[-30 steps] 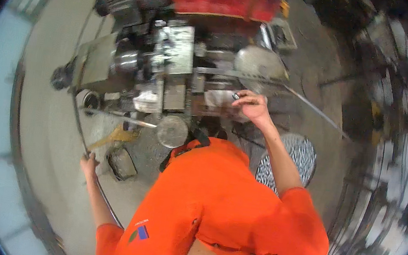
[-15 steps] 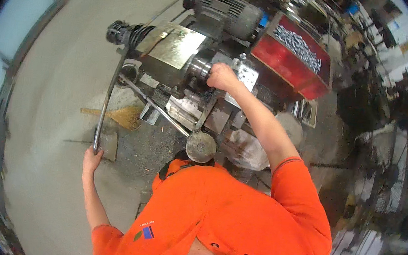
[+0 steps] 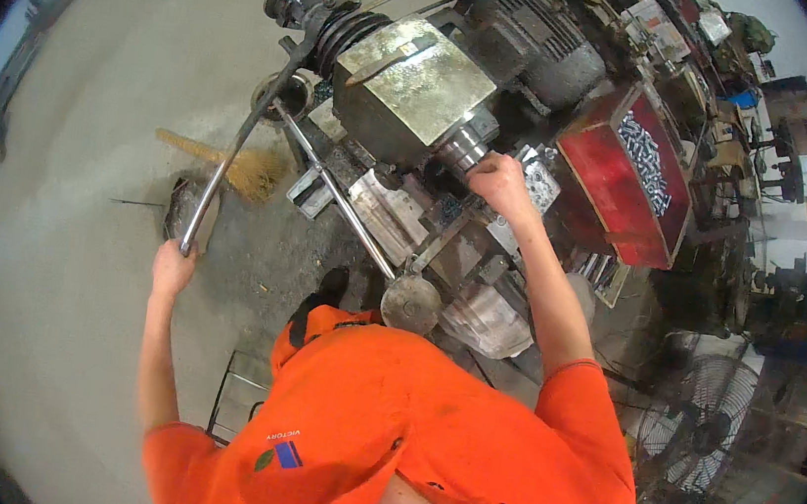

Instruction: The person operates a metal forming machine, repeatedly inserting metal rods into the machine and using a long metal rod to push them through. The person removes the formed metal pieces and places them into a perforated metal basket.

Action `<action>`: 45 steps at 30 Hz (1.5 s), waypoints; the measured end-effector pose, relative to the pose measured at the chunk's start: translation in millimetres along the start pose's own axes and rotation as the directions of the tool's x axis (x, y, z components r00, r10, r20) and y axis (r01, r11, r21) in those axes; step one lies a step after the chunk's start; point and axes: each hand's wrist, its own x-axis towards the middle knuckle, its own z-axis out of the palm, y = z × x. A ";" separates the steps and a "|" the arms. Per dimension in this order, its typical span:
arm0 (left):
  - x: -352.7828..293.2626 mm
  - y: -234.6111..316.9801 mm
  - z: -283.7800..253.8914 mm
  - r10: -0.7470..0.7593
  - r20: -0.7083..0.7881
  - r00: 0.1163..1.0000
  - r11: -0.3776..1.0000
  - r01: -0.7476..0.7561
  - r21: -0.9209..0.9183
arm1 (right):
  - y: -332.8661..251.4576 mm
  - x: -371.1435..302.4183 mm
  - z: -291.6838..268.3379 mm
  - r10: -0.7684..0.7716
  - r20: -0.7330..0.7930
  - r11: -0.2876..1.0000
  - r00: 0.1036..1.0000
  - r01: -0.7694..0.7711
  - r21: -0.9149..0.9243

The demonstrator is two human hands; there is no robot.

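My left hand [image 3: 173,266] is wrapped round the lower end of a long metal lever [image 3: 228,154], which runs up to the belt-pulley end of the machine. My right hand [image 3: 501,182] is closed at the front of a shiny round spindle nose [image 3: 462,147]; whatever its fingers grip is hidden. The spindle sticks out of a boxy headstock [image 3: 413,79] with a worn metal cover. Below the headstock, a second steel bar [image 3: 335,196] slants down to a round metal disc [image 3: 411,303] close to my body.
Right of the spindle stands a red bin [image 3: 621,177] with many small metal parts [image 3: 645,160]. A dark ribbed motor [image 3: 537,38] sits behind. A straw broom [image 3: 249,170] and a dustpan [image 3: 191,208] are on the floor at left; a fan [image 3: 702,425] stands at right.
The view has shifted, so the machine appears larger and farther right. My left hand still holds the lever, a little farther left. My right hand remains at the spindle nose.
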 end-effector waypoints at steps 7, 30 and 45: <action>10.8 12.2 -22.3 0.027 -0.040 0.999 0.960 -0.015 0.280 | -8.0 4.6 -4.4 0.402 0.101 0.907 0.910 -0.411 0.090; 148.0 58.9 143.2 0.268 0.176 0.947 0.943 -0.221 -0.248 | -52.0 -123.3 -41.8 0.370 -0.419 0.913 0.829 -0.407 0.002; 139.2 136.3 157.9 0.499 0.280 0.820 0.732 -0.572 0.370 | 19.9 -437.2 -66.1 0.803 -0.493 0.388 0.334 -0.921 0.008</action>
